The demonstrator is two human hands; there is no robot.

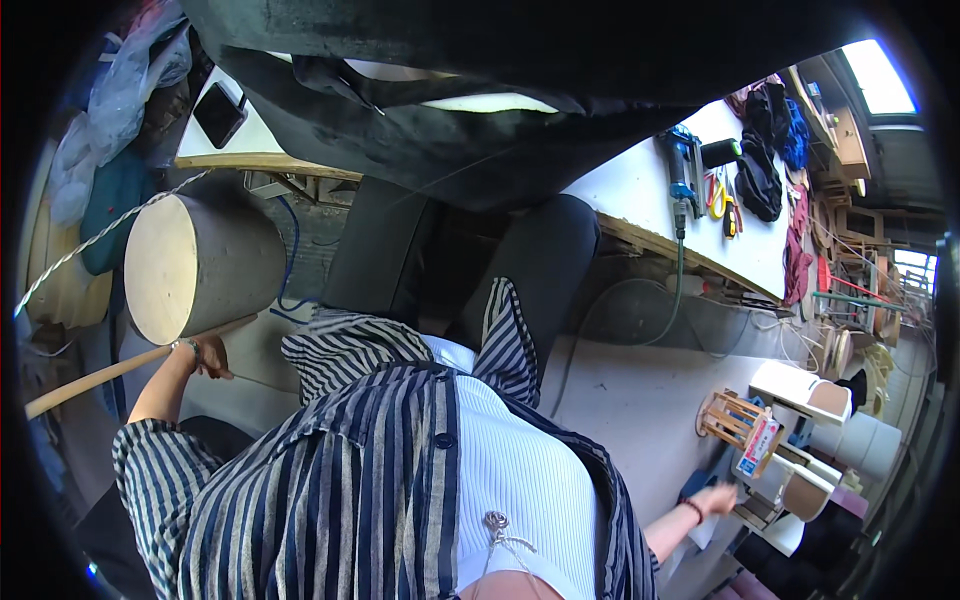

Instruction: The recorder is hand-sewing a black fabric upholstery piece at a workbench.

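My left hand (210,358) hangs beside a large drum-shaped cylinder (235,265) with a pale round end. A long wooden rod (100,382) runs past its wrist under the cylinder. The fingers droop apart with nothing visible in them. Out to the right, my right hand (715,499) is reaching beside a white-and-red box (759,445) and a small wooden stool (735,418). Its fingers are smeared by motion, so whether they hold anything does not show. A large black sheet of material (440,150) spreads over the table in front of me.
On the white tabletop (640,185) at right lie a blue air tool (681,165) with a green hose (680,285), yellow-handled scissors (717,195) and black cloth (762,150). A phone (219,115) lies at left. White rolls (858,445) stand beyond the box.
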